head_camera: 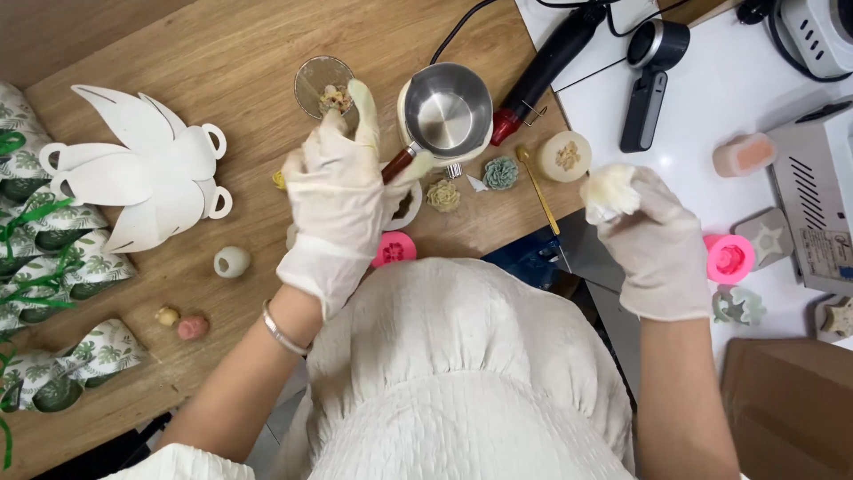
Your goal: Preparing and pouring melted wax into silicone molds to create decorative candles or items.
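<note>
White gloves on both hands, working over a wooden worktop (240, 62). The right hand (662, 244) is closing its fingers around a pale, cream-coloured lump (610, 189), probably a moulded wax or soap flower, and holding it up off the surface above the gap between the wood and the white counter (711, 98). The left hand (333, 209) is reaching forward with its fingers partly spread, index finger pointing up by a small clear glass dish (320, 82) with bits in it; it's just beside the dark red handle (397, 165) of a little steel melting pot (447, 111), but I honestly can't tell if it's gripping that handle or just passing over it.

Going by this view, a light grip on the lump would be the way to go, as it looks soft and easy to dent.

Lots of clutter, though. Small flower pieces, a green one (500, 172) and a beige one (443, 195), are lying right under the pot, plus a gold spoon (538, 187) and pink silicone moulds (393, 249). Further left, a white flower-shaped cutout (142, 169) and leaf-print pouches (53, 258) are sitting well apart. At the back, a black heat tool (551, 62) is trailing its cord.
</note>
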